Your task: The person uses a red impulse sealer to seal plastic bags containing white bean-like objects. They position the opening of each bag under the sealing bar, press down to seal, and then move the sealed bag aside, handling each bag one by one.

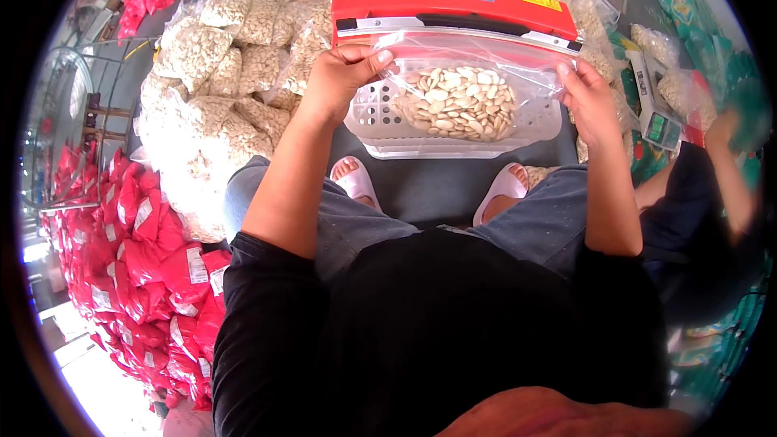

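A clear plastic bag (455,103) of pale flat beans or seeds hangs between my two hands. My left hand (349,76) pinches its upper left corner between thumb and fingers. The upper right corner is gripped by my right hand (586,94). Just beyond, the bag's top edge reaches the front of a red heat sealer (449,3) with a black handle strip (470,23). The sealer rests over a white perforated plastic basket (370,103), and the filled part of the bag is above that basket.
Filled clear bags (206,60) are heaped at the left, above a pile of labelled red parcels (145,267). More filled bags (589,24) lie at the right by a digital scale (655,103). A co-worker's arm (728,176) is at the far right. A wire frame (100,127) stands far left.
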Motion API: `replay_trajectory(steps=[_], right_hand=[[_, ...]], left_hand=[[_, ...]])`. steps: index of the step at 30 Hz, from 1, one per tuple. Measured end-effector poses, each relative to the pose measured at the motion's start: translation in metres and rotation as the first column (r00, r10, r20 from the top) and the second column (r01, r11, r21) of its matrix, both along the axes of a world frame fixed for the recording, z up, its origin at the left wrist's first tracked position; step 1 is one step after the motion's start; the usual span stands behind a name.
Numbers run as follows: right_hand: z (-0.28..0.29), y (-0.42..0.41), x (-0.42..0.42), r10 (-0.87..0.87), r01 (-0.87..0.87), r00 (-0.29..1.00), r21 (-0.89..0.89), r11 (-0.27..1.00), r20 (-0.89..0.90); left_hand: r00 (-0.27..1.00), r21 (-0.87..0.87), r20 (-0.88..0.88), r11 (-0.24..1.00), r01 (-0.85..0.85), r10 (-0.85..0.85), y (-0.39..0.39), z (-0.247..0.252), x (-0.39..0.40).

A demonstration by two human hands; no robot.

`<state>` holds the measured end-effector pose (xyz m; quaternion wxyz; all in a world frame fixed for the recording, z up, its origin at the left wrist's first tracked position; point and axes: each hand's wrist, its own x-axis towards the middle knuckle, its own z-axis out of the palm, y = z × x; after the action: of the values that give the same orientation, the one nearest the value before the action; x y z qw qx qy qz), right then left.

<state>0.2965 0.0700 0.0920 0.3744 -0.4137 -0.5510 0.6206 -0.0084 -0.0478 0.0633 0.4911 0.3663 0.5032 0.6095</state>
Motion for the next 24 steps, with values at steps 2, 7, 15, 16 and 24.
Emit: replay_trajectory(steps=[2, 7, 15, 16, 24], right_hand=[[0.004, -0.008, -0.003, -0.017, 0.015, 0.996, 0.028, 1.0, 0.083], [0.006, -0.012, 0.002, -0.077, 0.053, 0.993, 0.239, 0.97, 0.092], [0.005, -0.008, 0.011, -0.269, 0.149, 0.948, 0.51, 0.847, 0.171], [0.006, -0.009, 0.011, -0.28, 0.115, 0.928, 0.527, 0.842, 0.246], [-0.002, -0.003, 0.011, -0.181, 0.167, 0.981, 0.175, 0.97, 0.065]], left_hand=[[0.995, -0.073, 0.092, 0.997, 0.035, -0.028, 0.0, 0.004, -0.002], [0.994, -0.044, 0.079, 0.996, 0.072, -0.069, 0.001, 0.01, -0.008], [0.978, -0.052, -0.207, 0.998, -0.047, 0.035, -0.008, 0.015, -0.001], [0.988, -0.048, -0.149, 0.998, -0.04, 0.032, -0.006, 0.011, -0.002], [0.984, -0.179, -0.022, 0.969, 0.168, -0.175, -0.006, 0.009, -0.004]])
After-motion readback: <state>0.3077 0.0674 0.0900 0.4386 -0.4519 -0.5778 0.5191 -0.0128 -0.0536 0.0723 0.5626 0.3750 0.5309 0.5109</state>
